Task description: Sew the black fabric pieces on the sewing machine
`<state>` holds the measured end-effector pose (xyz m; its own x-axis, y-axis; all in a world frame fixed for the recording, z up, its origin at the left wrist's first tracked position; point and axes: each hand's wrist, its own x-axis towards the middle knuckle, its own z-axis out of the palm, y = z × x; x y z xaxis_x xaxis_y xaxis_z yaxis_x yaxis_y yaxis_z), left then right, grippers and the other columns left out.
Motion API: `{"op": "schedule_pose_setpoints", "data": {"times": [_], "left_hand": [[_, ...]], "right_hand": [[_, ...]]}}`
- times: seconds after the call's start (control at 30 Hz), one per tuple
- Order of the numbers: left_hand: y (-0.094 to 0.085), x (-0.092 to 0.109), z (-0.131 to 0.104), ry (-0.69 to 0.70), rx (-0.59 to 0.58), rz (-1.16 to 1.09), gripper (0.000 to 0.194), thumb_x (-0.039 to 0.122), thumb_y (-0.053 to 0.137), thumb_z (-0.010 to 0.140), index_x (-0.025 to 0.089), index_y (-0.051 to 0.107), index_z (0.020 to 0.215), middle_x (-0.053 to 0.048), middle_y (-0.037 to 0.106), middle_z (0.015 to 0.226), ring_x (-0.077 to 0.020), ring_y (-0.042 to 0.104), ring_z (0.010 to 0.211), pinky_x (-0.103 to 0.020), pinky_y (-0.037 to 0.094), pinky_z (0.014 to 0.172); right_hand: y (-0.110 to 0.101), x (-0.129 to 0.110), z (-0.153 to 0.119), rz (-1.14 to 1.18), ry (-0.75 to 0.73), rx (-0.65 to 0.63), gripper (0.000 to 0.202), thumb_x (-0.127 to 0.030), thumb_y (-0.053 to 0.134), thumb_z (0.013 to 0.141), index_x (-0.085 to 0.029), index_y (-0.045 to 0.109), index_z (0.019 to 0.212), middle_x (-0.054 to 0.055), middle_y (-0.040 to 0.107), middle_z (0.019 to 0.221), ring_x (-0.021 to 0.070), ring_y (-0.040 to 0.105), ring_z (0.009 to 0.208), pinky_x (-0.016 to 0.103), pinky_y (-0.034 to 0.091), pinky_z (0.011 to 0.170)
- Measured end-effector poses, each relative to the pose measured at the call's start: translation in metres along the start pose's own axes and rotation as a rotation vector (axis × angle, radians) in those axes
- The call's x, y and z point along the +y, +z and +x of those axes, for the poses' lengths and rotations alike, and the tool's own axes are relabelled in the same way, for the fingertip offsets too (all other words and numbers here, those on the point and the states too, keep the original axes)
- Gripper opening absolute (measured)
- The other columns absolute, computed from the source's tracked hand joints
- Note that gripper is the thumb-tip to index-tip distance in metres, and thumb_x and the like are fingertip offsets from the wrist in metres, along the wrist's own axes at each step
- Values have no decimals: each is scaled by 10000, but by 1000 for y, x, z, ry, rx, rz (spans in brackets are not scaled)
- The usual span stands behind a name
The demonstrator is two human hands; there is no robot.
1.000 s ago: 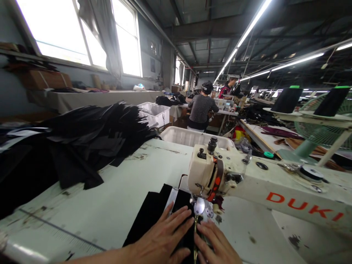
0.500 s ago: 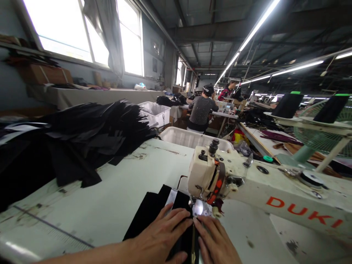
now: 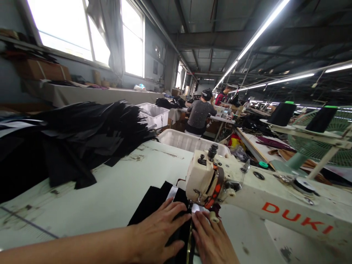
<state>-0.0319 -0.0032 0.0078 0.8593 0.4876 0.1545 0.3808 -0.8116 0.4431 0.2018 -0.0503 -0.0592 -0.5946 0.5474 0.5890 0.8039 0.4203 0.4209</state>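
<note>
Over the last second both hands have crept forward with the black fabric piece [image 3: 154, 205], so the fingertips now sit right under the head of the Duki sewing machine [image 3: 205, 179], where a moment ago a shiny patch of the needle area showed ahead of them. Judging by that, the cloth is being fed steadily under the presser foot and the seam is running on; the foot itself is now largely hidden behind the machine head and the fingers.

The left hand [image 3: 158, 233] lies flat and open, palm down on the fabric, fingers spread and pointing toward the needle, the forearm coming in low from the left edge of the view. The right hand [image 3: 213, 240] is likewise open and flat, fingers stretched forward just beside the left hand's, pressing the cloth against the worktop [image 3: 96, 198]. Neither hand grips anything; both only press and guide. A pale strip [image 3: 172, 192] runs along the fabric toward the foot.

To the left lies a large heap of black cut pieces [image 3: 82, 135], behind the machine a white plastic bin [image 3: 189, 141]. Further back a seated person [image 3: 199, 115] works at another station.
</note>
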Motion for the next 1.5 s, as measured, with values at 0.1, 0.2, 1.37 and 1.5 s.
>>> {"op": "schedule_pose_setpoints", "data": {"times": [0.1, 0.2, 1.37, 1.5], "left_hand": [[-1, 2, 1, -16, -38, 16, 652, 264, 641, 862, 171, 441, 1475, -144, 501, 1441, -300, 408, 1388, -529, 191, 1199], [-2, 2, 0, -18, -76, 33, 650, 251, 624, 873, 141, 426, 1483, -155, 479, 1464, -287, 378, 1410, -514, 160, 1208], [38, 47, -86, -100, 154, -206, 461, 142, 432, 949, 198, 528, 1397, -75, 562, 1411, -250, 469, 1351, -463, 256, 1190], [-10, 54, -65, -369, 286, -597, 409, 394, 382, 1014, 163, 704, 1116, -46, 712, 1081, -266, 628, 1078, -363, 472, 991]], "right_hand": [[3, 3, -2, 17, 7, -8, 336, -255, 363, 1035, -164, 633, 1213, 43, 698, 1160, 215, 661, 1020, 331, 538, 848], [1, 2, 1, 41, 28, 23, 346, -270, 347, 1046, -167, 641, 1196, 36, 707, 1141, 203, 673, 993, 315, 532, 836], [-85, -98, -54, 318, 192, 23, 405, -152, 425, 950, -195, 595, 1315, 84, 678, 1202, 227, 672, 1065, 332, 567, 908], [-109, -66, -30, 781, 864, 33, 331, -407, 471, 998, -200, 720, 1069, 79, 733, 1009, 207, 712, 915, 245, 581, 765]]}}
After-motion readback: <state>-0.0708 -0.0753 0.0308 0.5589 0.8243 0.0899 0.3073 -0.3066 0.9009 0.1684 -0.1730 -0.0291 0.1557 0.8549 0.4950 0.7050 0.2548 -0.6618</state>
